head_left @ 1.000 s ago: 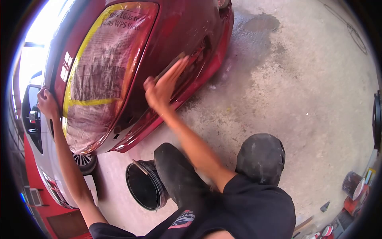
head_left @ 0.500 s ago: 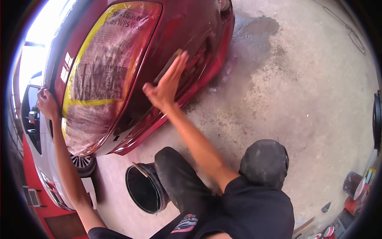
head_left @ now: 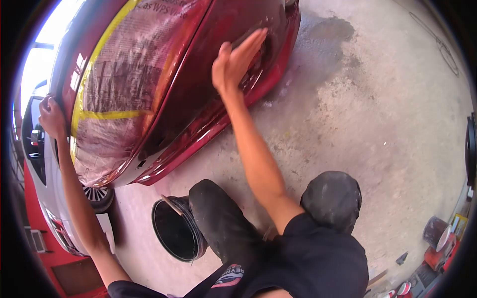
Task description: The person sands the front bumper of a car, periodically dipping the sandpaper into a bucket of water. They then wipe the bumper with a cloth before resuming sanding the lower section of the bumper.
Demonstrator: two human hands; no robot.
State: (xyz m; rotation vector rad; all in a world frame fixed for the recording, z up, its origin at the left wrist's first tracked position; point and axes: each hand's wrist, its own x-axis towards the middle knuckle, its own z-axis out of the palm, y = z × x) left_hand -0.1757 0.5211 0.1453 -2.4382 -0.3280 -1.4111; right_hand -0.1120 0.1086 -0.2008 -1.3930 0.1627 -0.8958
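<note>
Before me is a dark red car (head_left: 191, 74). Newspaper, clear plastic and yellow tape cover its window (head_left: 121, 92). My right hand (head_left: 234, 63) is at the painted panel beyond this masking, its fingers straight and together and its thumb raised. Whether anything lies under that palm is hidden. At the far left, my left hand (head_left: 51, 117) rests by the car's upper edge with its fingers curled. What those fingers hold, if anything, does not show.
A black bucket (head_left: 200, 246) with a stick (head_left: 171, 204) across its rim stands beside my knee. A silver car (head_left: 64, 213) is parked at left. Wet patches (head_left: 330, 31) mark the concrete floor. A can (head_left: 437, 232) and other items stand at lower right, a cable (head_left: 443, 49) at upper right.
My right hand has moved up and to the right along the red panel. My left hand stays at the car's edge. The whole view has shifted slightly.
</note>
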